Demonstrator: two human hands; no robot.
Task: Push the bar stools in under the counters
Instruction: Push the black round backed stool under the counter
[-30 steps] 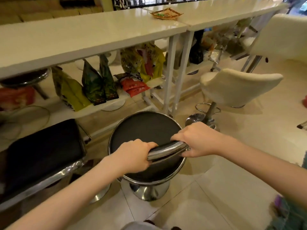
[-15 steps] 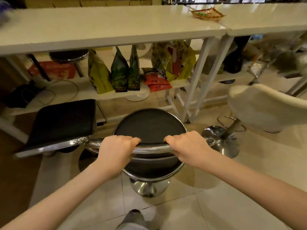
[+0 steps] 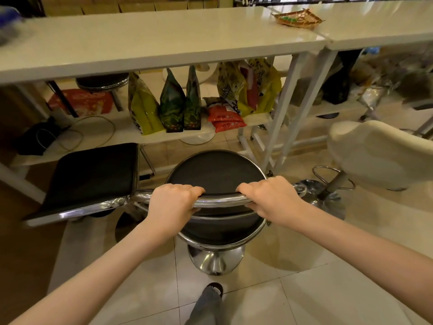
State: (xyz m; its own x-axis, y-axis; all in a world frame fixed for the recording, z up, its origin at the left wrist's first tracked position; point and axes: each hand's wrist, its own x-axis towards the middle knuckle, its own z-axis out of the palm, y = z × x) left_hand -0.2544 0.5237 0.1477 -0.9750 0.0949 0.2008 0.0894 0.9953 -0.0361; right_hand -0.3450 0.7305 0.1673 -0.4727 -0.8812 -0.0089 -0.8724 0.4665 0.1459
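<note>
Stood before the white bench [image 3: 164, 43], both arms stretched forward. Left hand [image 3: 172, 202] wrapped tight round the chrome backrest bar [image 3: 222, 201] of the round black bar stool [image 3: 216, 174], fingers curled over the top of the tube. Right hand [image 3: 271, 199] clamped on the same bar, further right, knuckles up. Grip of each hand pressed closed about the tube, not spread. Stool upright on its chrome dome base [image 3: 215, 260], on the tiled floor [image 3: 328, 289], seat just short of the bench edge and not yet beneath it. Just left, touching or nearly touching the bar's end, a square black stool [image 3: 93, 177] with a chrome rim, also short of the bench. To the right, well apart, a cream padded stool [image 3: 379, 153]. On the lower shelf [image 3: 117, 137] under the bench, several upright snack bags [image 3: 173, 102] and flat red packets [image 3: 225, 118]. On top of the bench, far right, a small woven tray [image 3: 298, 18]. Below, one shoe [image 3: 214, 288] near the stool base.
</note>
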